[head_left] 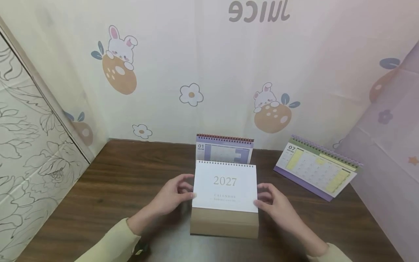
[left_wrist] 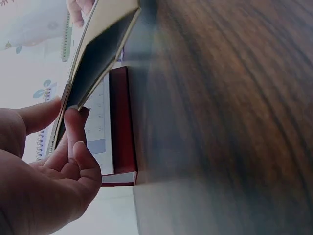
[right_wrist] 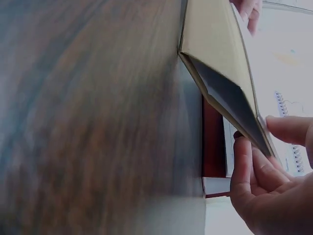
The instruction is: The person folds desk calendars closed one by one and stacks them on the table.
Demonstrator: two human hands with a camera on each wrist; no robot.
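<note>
A white spiral-bound desk calendar (head_left: 224, 187) printed "2027" stands on a tan folded base in the middle of the table, its page leaning back. My left hand (head_left: 170, 194) holds its left edge, thumb on the front and fingers behind. On the opposite edge, my right hand (head_left: 278, 203) grips likewise. From the side, the left wrist view shows the calendar's tan base (left_wrist: 110, 19) with a dark hollow inside, pinched between thumb and fingers. The right wrist view has the same base (right_wrist: 212, 39) from the other end.
Directly behind stands a purple calendar (head_left: 225, 138) marked "01", partly hidden; the left wrist view shows its dark red base (left_wrist: 122, 122). Off to the right, a calendar (head_left: 315, 171) marked "07" sits angled on the wooden table (head_left: 131, 171). A rabbit-print curtain (head_left: 157, 58) hangs behind.
</note>
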